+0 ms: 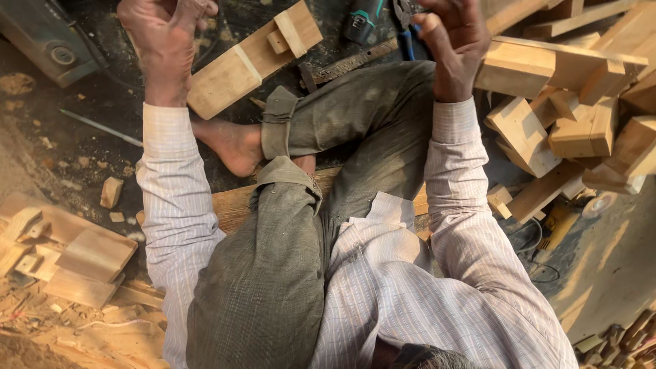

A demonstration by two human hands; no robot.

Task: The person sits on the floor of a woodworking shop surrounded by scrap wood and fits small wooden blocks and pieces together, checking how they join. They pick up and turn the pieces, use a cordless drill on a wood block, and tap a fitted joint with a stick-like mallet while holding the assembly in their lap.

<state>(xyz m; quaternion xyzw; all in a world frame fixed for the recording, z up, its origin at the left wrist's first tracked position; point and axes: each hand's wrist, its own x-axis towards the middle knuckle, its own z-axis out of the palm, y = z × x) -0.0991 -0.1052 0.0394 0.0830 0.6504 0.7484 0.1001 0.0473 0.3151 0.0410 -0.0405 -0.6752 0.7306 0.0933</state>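
Seated cross-legged on a workshop floor strewn with sawdust, both arms in pale checked sleeves lifted toward twelve o'clock. Left hand [164, 34] at eleven o'clock, raised, fingers curled inward; grip half-closed by the look of it, yet impossible to tell whether anything sits inside. Right hand [454, 41] at one o'clock, likewise curled, close to blue-handled pliers [408, 31]; touching them or merely in front of them, cannot tell, and the same for its grip, hidden behind the knuckles. Between the hands, near twelve o'clock, a pale rectangular wooden block with a small notched piece fixed on top [253, 58], lying on the floor just beyond the bare foot [232, 143], touched by neither hand. Just beside it, a dark flat metal rasp [348, 65] and a teal and black power tool [362, 20]. At three o'clock, a heap of cut pale timber pieces [560, 116]; at eight o'clock, flat offcuts [75, 260]. Judging by the posture: a pause between handlings, nothing pressed against the wood. Any return to the block calling for a lowering of both hands and a firm hold, rasp within easy reach.
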